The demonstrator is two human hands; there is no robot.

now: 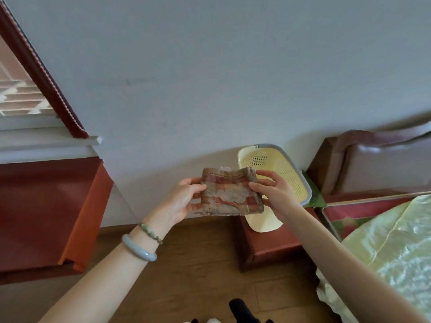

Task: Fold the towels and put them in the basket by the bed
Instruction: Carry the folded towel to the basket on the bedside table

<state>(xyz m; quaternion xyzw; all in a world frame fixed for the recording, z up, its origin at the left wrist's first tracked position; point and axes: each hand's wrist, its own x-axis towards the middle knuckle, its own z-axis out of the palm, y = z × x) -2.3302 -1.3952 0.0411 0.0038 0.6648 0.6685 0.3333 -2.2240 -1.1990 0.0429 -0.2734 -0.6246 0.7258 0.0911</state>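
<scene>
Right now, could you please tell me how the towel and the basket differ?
The towel is checked pink-and-beige cloth; the basket is pale yellow perforated plastic. The towel is held up, folded, by the left hand and right hand; the basket rests on the cabinet behind it.

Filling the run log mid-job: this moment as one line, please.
towel: folded, held in air | left grip: holds left edge | right grip: holds right edge | basket: on stand, no towel seen inside
</scene>
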